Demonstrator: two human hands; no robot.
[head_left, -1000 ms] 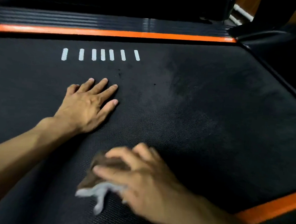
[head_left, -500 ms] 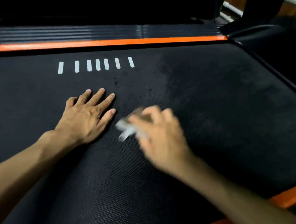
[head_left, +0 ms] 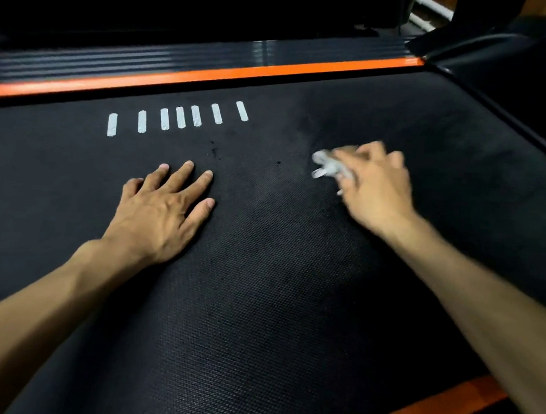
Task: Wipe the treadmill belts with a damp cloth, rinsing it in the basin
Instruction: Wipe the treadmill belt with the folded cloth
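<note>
From my remote seat I see the treadmill belt (head_left: pixel 275 303), black and finely textured, filling almost the whole view. I take the row of white marks (head_left: pixel 178 117) printed on it as my landmark.

My left hand (head_left: pixel 159 212) lies flat on the belt just below the marks, palm down, fingers straight and slightly spread, gripping nothing. Its fingertips point up toward the marks but stop short of them.

My right hand (head_left: pixel 375 187) is to the right of the marks and a little lower. It is motion-blurred, but the fingers look curled round the cloth (head_left: pixel 327 167), a pale bunched wad that sticks out of the hand on the side facing the marks. The cloth seems to be down against the belt; with the blur I cannot be sure how firmly it touches.

Between the marks and the cloth the belt carries a few small dark specks (head_left: pixel 213 150). To the right of the marks, above the cloth, the surface shows a duller, smeary patch (head_left: pixel 305 125).

Beyond the marks runs an orange stripe (head_left: pixel 209 75) along the belt's far edge, with a ribbed black side rail (head_left: pixel 178 57) behind it. A second orange stripe (head_left: pixel 428 408) shows at the near edge, far from the marks, at the lower right.
</note>
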